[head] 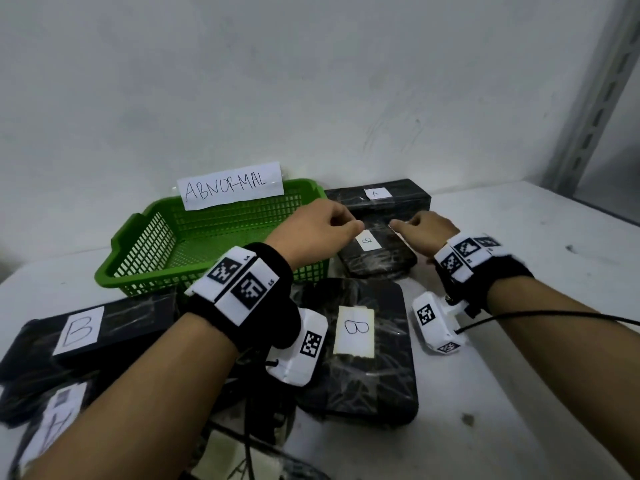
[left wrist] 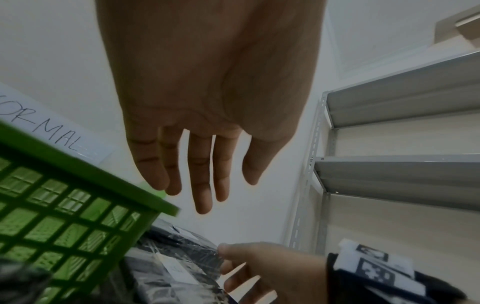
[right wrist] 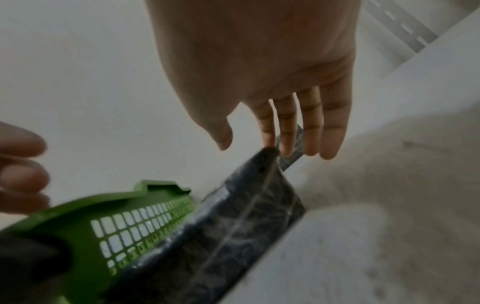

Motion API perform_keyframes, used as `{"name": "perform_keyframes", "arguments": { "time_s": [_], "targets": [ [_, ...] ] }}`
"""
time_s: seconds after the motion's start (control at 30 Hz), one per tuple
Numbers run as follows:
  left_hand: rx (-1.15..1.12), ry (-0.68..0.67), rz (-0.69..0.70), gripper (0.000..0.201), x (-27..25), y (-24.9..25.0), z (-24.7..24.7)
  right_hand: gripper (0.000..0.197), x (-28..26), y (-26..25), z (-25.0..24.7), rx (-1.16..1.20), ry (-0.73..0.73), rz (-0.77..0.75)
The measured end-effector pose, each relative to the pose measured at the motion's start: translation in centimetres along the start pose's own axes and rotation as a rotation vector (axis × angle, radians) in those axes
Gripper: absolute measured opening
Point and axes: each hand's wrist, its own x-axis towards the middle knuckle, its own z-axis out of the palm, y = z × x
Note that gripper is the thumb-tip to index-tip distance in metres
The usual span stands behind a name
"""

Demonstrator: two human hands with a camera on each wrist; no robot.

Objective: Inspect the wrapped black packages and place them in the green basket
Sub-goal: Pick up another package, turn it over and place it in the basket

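A green mesh basket (head: 214,237) labelled ABNORMAL stands empty at the back left of the white table. Just right of it lies a small wrapped black package (head: 377,259) with a B label. My left hand (head: 346,225) and right hand (head: 405,225) hover close together over its far end and hold nothing. The left wrist view shows my left hand (left wrist: 221,185) with straight fingers over the basket's corner (left wrist: 155,205). In the right wrist view my right hand (right wrist: 265,133) points straight fingers at the package's far corner (right wrist: 267,156); whether they touch it is unclear.
More wrapped black packages lie about: an A one (head: 381,199) at the back wall, a large B one (head: 367,348) in the middle, a B one (head: 104,327) and an A one (head: 52,420) at the left. Metal shelving (head: 595,98) stands to the right. Cables (head: 249,427) trail at the near edge.
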Motion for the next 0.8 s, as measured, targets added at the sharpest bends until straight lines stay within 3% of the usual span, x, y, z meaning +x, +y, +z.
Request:
{"name": "perform_keyframes", "arguments": {
  "time_s": [0.1,0.2,0.37,0.47,0.63,0.73,0.8],
  "targets": [
    [0.022,0.016,-0.005,0.027,-0.9,0.3,-0.1,0.045,-1.5,-0.7,-2.1,-0.019,-0.01,-0.054],
    [0.07,-0.043,-0.021,0.029,-2.5,0.4,-0.5,0.048,-5.2,-2.0,-4.1,0.108,-0.224,-0.055],
    [0.271,-0.194,-0.092,0.039,-5.9,-0.3,-0.4,0.05,-11.8,-1.9,-2.6,0.036,-0.553,0.025],
    [0.259,-0.215,-0.106,0.042,-7.2,-1.0,0.5,0.042,-13.6,-1.1,-0.3,0.072,-0.491,-0.05],
    [0.122,-0.106,-0.039,0.04,-7.6,-1.3,0.7,0.041,-14.6,-0.1,-1.1,0.506,-0.329,-0.027],
    [-0.037,0.026,0.08,0.059,-8.1,-0.8,0.5,0.043,-14.5,0.4,-2.7,0.789,-0.205,-0.049],
    [-0.135,0.089,0.086,0.074,-8.5,-0.5,0.2,0.025,-14.3,0.1,-3.4,0.997,-0.188,-0.066]
  ]
}}
